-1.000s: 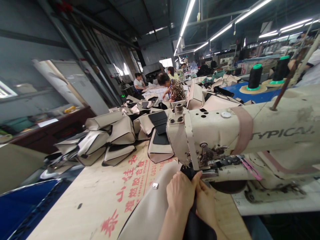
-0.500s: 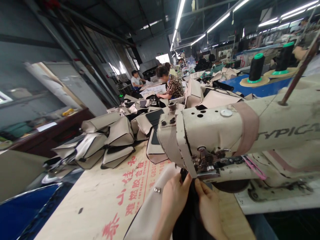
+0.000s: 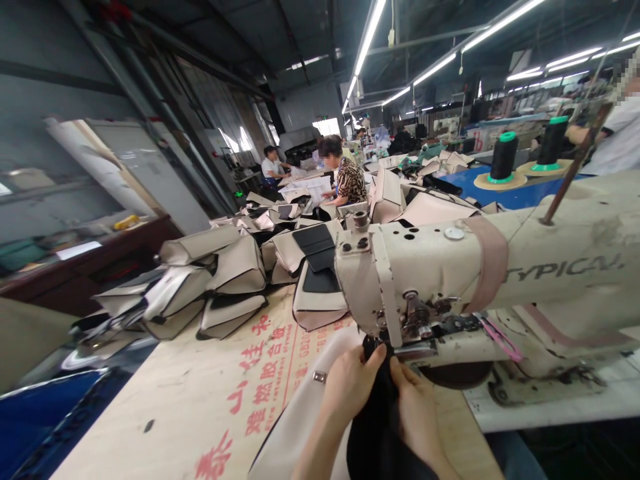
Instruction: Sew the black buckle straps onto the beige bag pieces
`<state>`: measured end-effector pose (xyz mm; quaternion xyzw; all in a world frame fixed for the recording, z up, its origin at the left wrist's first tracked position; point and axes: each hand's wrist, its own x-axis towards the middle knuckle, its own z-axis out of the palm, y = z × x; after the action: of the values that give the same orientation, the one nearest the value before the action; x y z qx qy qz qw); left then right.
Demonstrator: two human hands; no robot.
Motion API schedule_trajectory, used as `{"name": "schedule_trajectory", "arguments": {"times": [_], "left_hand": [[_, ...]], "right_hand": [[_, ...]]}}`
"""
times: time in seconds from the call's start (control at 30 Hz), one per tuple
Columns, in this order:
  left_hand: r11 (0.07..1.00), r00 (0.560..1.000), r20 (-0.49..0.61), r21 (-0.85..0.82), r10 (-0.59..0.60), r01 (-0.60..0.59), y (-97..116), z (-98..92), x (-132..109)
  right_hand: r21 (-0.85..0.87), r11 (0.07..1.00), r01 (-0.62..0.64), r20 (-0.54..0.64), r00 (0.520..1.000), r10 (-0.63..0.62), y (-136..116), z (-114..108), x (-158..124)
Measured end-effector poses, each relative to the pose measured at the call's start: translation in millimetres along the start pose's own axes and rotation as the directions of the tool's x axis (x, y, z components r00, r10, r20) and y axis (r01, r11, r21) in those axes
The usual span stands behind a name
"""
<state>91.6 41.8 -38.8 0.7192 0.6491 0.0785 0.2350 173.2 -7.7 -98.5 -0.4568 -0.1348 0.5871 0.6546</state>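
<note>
My left hand (image 3: 350, 387) and my right hand (image 3: 415, 400) are both closed on a fold of black fabric (image 3: 377, 427) right under the head of a cream sewing machine (image 3: 450, 267). The fingertips of both hands meet at the needle area, which the machine head hides. A beige leather-like piece (image 3: 300, 427) with a small metal clasp (image 3: 319, 377) lies under my left forearm and is joined to the black fabric.
A plywood table top (image 3: 200, 393) with red print spreads to the left. Piles of beige and black sewn covers (image 3: 235, 267) crowd the table's far side. Two thread cones (image 3: 503, 157) stand behind the machine. Other people (image 3: 345, 173) work at tables further back.
Both hands have stayed at the needle, with the black fabric bunched a little higher between them. The view has swung slightly.
</note>
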Motion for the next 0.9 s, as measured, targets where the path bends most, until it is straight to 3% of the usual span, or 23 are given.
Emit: {"name": "schedule_trajectory", "arguments": {"times": [0.5, 0.77, 0.83, 0.9], "left_hand": [[1.000, 1.000, -0.018, -0.014, -0.025, 0.025, -2, 0.1, 4], [0.999, 0.998, -0.035, -0.020, -0.047, 0.046, 0, 0.0, 6], [0.999, 0.997, -0.052, -0.023, -0.051, 0.050, 2, -0.9, 7], [0.998, 0.996, -0.064, -0.028, -0.060, 0.058, 3, -1.7, 8]], "right_hand": [[-0.078, 0.996, 0.048, -0.069, 0.996, -0.054, -11, 4, -5], [-0.282, 0.957, 0.064, 0.004, 0.998, -0.066, -7, -1, 2], [-0.365, 0.925, 0.104, 0.075, 0.994, -0.082, -17, -10, 1], [-0.525, 0.809, 0.264, 0.124, 0.964, -0.234, -44, -37, -2]]}}
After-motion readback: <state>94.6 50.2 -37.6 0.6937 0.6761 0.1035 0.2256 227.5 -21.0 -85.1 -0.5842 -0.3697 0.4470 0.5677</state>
